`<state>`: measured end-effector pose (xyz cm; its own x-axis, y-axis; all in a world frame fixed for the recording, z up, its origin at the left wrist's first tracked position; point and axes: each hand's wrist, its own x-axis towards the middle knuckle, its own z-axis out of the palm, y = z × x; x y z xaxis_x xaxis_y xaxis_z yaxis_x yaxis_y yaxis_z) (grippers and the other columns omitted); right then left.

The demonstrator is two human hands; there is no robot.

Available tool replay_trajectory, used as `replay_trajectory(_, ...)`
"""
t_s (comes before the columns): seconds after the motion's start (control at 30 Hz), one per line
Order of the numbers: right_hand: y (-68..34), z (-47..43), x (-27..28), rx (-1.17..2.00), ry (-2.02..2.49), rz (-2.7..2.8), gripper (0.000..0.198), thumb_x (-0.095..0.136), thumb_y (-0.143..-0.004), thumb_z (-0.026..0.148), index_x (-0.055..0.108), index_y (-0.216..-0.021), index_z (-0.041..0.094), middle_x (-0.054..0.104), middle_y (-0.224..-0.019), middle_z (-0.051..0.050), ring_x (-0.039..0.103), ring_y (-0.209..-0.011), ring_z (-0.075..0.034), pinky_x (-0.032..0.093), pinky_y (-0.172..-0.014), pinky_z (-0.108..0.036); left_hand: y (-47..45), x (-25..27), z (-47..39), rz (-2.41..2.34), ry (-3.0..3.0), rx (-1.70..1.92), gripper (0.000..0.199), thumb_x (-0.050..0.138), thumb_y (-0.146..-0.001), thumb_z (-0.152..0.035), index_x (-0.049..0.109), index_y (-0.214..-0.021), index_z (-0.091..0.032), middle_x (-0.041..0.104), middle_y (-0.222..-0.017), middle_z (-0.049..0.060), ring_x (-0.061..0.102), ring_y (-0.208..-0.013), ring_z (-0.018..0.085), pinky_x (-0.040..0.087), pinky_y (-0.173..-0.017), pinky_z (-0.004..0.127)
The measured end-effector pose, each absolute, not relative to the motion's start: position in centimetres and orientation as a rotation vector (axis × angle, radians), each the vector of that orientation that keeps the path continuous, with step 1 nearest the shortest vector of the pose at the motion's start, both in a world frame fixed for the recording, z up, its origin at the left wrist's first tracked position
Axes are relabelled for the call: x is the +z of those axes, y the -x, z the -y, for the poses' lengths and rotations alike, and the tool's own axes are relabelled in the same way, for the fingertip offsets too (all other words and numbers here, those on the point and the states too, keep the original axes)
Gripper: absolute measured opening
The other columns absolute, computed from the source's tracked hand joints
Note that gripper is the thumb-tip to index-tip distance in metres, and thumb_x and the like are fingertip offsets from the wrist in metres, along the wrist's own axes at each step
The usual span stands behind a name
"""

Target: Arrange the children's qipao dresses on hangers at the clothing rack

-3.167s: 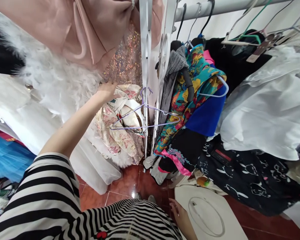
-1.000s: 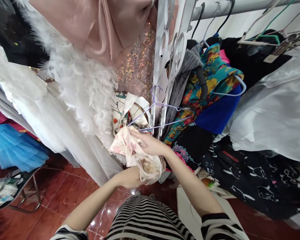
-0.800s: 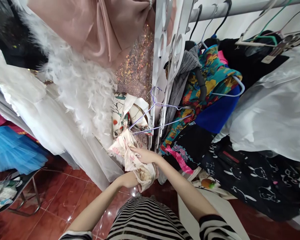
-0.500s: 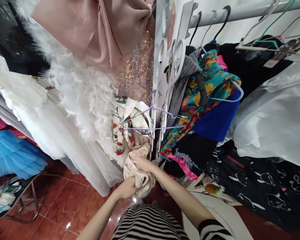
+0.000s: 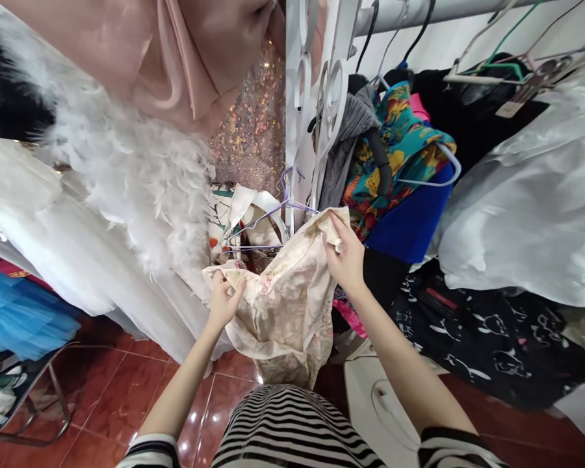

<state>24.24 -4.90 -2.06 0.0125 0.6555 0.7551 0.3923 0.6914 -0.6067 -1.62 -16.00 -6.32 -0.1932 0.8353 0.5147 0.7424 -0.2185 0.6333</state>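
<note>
A cream garment with a faint floral print (image 5: 287, 312) hangs spread out between my hands; its exact kind is unclear. My left hand (image 5: 225, 298) pinches its upper edge on the left. Higher up on the right, my right hand (image 5: 344, 255) grips the other upper corner, thumb on top. Just behind the garment are thin purple wire hangers (image 5: 286, 203), partly covered by it. A white printed cloth with red and green marks (image 5: 220, 218) lies beside them, under the white frame.
White feathered and tulle dresses (image 5: 146, 188) hang on the left, below a pink satin bow (image 5: 175, 58). Clothes on hangers, including a colourful floral top (image 5: 394, 143), fill the right rail (image 5: 419, 16). A white lidded appliance or bin (image 5: 380, 409) stands low right on red tiles (image 5: 112, 396).
The cream garment was bunched low between my hands. Now it is lifted and stretched open, my right hand having moved up and right, my left hand up and left.
</note>
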Motion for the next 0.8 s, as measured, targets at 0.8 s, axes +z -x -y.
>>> replay_trajectory(0.8,-35.4,4.3,-3.0,0.614,0.987,1.653,0.042,0.071,-0.07,0.035,0.061,-0.109,0.023,0.065,-0.109,-0.005,0.064,-0.095,-0.021,0.055,-0.082,-0.032,-2.7,-7.0,11.5,-1.86,-2.519,1.564,0.014,0.061,-0.088,-0.025,0.074,-0.086,-0.023,0.053,-0.137,0.012,0.051,-0.127,0.029,0.045,-0.101,0.048)
